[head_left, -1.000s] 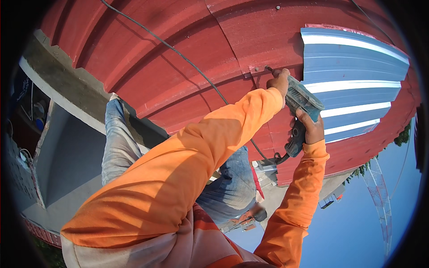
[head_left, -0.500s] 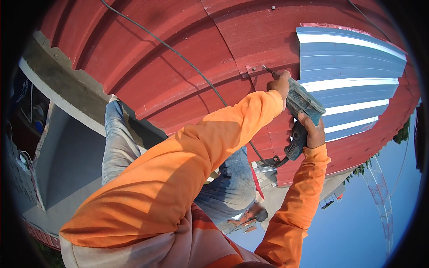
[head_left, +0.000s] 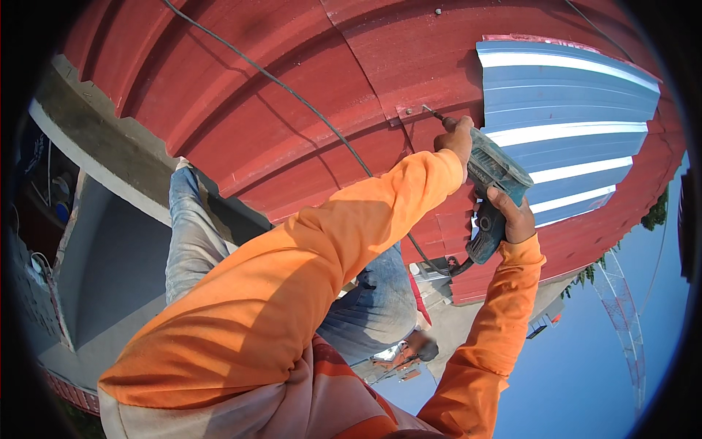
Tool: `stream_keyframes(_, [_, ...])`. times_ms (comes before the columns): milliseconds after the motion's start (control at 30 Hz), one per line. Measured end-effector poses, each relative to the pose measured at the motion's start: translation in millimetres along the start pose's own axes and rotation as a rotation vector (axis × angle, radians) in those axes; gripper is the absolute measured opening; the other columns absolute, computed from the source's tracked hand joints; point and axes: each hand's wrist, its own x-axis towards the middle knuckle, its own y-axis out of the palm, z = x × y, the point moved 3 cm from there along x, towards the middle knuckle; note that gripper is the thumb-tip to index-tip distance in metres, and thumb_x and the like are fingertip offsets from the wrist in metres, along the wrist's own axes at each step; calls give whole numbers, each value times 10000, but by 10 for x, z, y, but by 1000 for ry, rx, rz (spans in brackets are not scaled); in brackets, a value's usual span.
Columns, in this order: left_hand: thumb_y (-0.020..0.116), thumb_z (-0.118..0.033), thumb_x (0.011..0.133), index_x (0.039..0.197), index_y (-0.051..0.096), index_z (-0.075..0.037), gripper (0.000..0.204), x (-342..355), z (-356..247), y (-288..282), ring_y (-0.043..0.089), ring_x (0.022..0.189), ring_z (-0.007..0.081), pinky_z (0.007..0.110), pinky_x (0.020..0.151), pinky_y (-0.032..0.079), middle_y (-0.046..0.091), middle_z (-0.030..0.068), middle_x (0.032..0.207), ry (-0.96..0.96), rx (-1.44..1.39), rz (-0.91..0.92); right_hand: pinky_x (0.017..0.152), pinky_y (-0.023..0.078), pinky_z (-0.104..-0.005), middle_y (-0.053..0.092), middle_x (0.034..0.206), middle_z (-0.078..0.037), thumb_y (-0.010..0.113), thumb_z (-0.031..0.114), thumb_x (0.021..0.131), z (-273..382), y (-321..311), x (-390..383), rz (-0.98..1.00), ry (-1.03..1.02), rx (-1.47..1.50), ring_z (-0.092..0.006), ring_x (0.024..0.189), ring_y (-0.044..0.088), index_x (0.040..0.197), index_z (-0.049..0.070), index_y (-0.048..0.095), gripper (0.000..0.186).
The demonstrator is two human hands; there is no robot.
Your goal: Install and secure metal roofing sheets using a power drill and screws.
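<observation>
Gripping a drill [head_left: 499, 165]: left hand [head_left: 457, 140], right hand [head_left: 516, 216], both curled.

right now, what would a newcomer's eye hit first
Probably the orange sleeves, reaching up from the lower edge to a teal power drill right of centre, held by the left hand and right hand. Then the shiny blue metal sheet, at upper right on the red ribbed roof.

the place looks like an outdoor building site up on a roof: ribbed red metal sheeting [head_left: 292, 44] covers much of the view, a blue ribbed panel [head_left: 570, 95] lies on it, and a person holds a corded power tool [head_left: 497, 167] over it. bare concrete edging [head_left: 110, 132] runs alongside; a lattice tower [head_left: 621, 322] stands against blue sky [head_left: 570, 351].
</observation>
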Motion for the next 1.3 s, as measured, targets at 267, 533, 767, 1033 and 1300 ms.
stream_keyframes(267, [620,-380,790,1075,541,-35,454,-59,31,-57,625,863,251,415,771,512,595,126,991,15,14,36,545,506,-301,583,905,-85,696,224,784,-75,29,-89,-28,-2,26,-184,653,619,1141,4,518,455])
stream_keyframes(533, [627,-383,793,1064,534,-28,456,-79,19,-128,620,839,250,414,757,514,592,122,964,10,-17,66,535,498,-285,608,850,-79,699,160,774,-51,148,-184,-101,-21,-1,-157,629,603,1105,6,530,402])
stream_keyframes(767, [634,-396,789,1018,559,9,472,29,67,-216,618,811,242,397,747,504,602,126,918,1,51,100,552,476,-258,622,790,-61,684,87,781,-115,370,-297,-227,-139,39,-124,623,580,1073,9,533,339])
stream_keyframes(1033, [650,-372,784,986,552,-40,401,104,112,-255,616,744,254,428,727,510,599,110,851,-5,45,119,598,471,-249,625,822,-58,691,95,785,-252,363,-291,-236,-176,37,-117,662,572,1090,3,532,356])
stream_keyframes(1300, [660,-384,761,942,571,-26,411,58,73,-400,608,714,232,400,691,511,592,95,814,-26,71,125,636,463,-254,625,904,-51,736,141,772,-374,485,-334,-260,-230,-89,-103,697,552,1115,4,539,418])
